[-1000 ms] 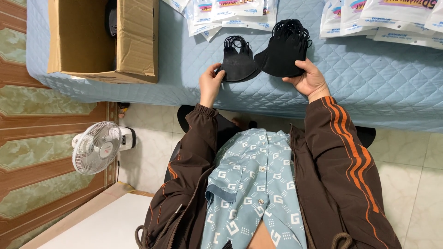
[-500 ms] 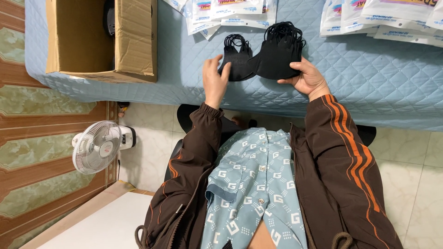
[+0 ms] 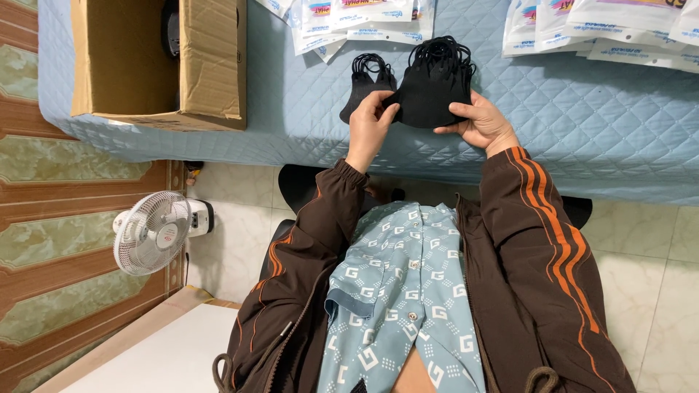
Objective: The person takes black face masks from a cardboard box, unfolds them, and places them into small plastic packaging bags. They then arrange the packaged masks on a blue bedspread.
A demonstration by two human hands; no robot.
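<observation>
Nearest the body, above the blue quilted table (image 3: 582,131), the right hand (image 3: 480,120) grips a stack of black face masks (image 3: 431,89), ear loops pointing away. Left hand (image 3: 370,124) pinches a single black mask (image 3: 364,91) beside it. Beyond lie sealed packets (image 3: 349,18).

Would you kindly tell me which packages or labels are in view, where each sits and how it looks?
Flat white plastic packets with colourful print: far edge of the blue quilted table, centre, overlapping.
A second pile of white packets: far right, fanned.
Open brown cardboard box: table's left end.
Small round label: white fan's centre.
</observation>
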